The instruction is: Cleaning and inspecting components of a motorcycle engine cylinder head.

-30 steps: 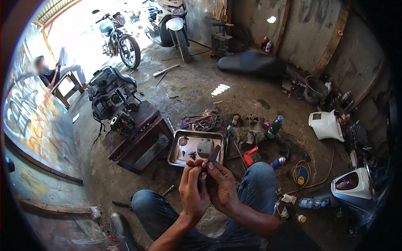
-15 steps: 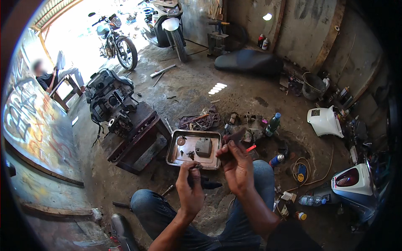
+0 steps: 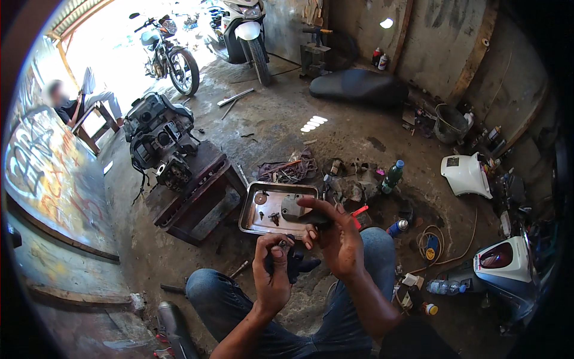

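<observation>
My left hand (image 3: 272, 266) is closed in a pinch over a small dark metal part (image 3: 283, 243), mostly hidden by the fingers. Just to its right, my right hand (image 3: 342, 242) grips a dark, flat, limp-looking piece (image 3: 318, 218) between bent fingers; its kind cannot be made out. Beyond both hands lies a shallow metal tray (image 3: 244, 216). In it rest a grey metal cover (image 3: 292, 207), a small fitting (image 3: 274, 218), a little bolt (image 3: 261, 215) and a round mark or disc (image 3: 260, 198). A black object (image 3: 304, 265) shows below my hands, partly covered.
An engine (image 3: 160, 137) sits on a dark wooden stand (image 3: 197, 200) at left. Dirty rags (image 3: 290, 167), a green bottle (image 3: 391, 177), a red-handled tool (image 3: 360, 210) and a spray can (image 3: 397, 227) surround the tray. Farther off are a motorcycle seat (image 3: 359, 88), motorbikes (image 3: 179, 69) and a seated person (image 3: 72, 107).
My right hand has turned and its fingers have spread over the dark piece, lowering it toward my left hand. The left hand keeps its pinch. The view has shifted slightly.
</observation>
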`<action>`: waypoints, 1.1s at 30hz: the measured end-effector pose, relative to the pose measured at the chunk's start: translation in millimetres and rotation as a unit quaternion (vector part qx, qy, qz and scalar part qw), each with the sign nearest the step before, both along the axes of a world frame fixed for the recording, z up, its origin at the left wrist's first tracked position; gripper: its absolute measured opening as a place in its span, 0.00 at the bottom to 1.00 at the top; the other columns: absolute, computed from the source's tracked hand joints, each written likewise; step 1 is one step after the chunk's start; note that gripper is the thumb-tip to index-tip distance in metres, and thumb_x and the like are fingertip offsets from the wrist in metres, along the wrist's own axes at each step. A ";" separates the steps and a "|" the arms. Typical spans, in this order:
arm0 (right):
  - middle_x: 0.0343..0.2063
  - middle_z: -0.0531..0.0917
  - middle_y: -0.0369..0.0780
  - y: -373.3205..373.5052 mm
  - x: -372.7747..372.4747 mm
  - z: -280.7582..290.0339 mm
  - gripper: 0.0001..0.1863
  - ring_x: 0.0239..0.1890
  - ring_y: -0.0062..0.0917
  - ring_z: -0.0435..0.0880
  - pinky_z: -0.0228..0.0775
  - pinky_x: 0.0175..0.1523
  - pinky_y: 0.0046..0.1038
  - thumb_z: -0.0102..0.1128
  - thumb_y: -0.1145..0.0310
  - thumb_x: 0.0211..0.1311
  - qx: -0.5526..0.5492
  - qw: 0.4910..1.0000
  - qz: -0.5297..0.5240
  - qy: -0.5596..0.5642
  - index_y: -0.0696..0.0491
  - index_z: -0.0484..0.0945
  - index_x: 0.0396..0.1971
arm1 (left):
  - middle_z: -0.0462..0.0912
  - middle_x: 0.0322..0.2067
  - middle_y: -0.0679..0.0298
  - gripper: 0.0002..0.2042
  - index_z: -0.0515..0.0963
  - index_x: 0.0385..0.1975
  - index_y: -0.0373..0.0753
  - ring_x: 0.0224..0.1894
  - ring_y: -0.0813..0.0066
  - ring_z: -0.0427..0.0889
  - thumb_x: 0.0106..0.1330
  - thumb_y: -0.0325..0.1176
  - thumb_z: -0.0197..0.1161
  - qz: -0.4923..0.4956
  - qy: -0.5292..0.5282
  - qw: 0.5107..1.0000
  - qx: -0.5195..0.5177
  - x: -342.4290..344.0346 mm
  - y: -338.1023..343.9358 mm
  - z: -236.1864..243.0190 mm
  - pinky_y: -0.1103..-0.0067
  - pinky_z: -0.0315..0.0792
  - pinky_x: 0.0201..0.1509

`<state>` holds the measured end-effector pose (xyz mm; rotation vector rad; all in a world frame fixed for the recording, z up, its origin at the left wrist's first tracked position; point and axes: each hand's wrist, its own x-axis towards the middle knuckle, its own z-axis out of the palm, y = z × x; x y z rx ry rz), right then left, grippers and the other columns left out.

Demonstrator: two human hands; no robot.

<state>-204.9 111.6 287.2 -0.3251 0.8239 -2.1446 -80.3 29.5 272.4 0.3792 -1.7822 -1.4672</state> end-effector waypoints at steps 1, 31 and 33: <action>0.44 0.79 0.38 1.0 0.6 -4.2 0.21 0.33 0.18 0.76 0.71 0.37 0.26 0.48 0.65 0.78 0.001 1.000 -0.001 0.000 0.61 0.71 0.62 | 0.71 0.38 0.65 0.15 0.69 0.45 0.34 0.41 0.80 0.67 0.83 0.42 0.44 -0.006 0.004 1.000 0.002 -0.2 -0.5 -1.0 0.81 0.64 0.50; 0.35 0.81 0.30 -9.6 42.9 -16.8 0.07 0.40 0.11 0.78 0.69 0.47 0.15 0.57 0.67 0.76 0.017 0.999 -0.025 0.036 0.55 0.80 0.43 | 0.77 0.38 0.48 0.12 0.74 0.48 0.31 0.37 0.46 0.80 0.66 0.16 0.54 0.006 -0.060 0.978 -0.200 -4.9 -8.9 -5.5 0.65 0.74 0.39; 0.36 0.81 0.30 -12.4 43.8 -12.7 0.07 0.41 0.09 0.77 0.69 0.46 0.15 0.58 0.67 0.76 0.032 0.998 -0.050 -0.008 0.54 0.80 0.43 | 0.77 0.38 0.48 0.12 0.74 0.48 0.31 0.37 0.45 0.81 0.66 0.16 0.54 0.015 -0.059 0.980 -0.191 -6.3 -8.5 -10.1 0.65 0.75 0.39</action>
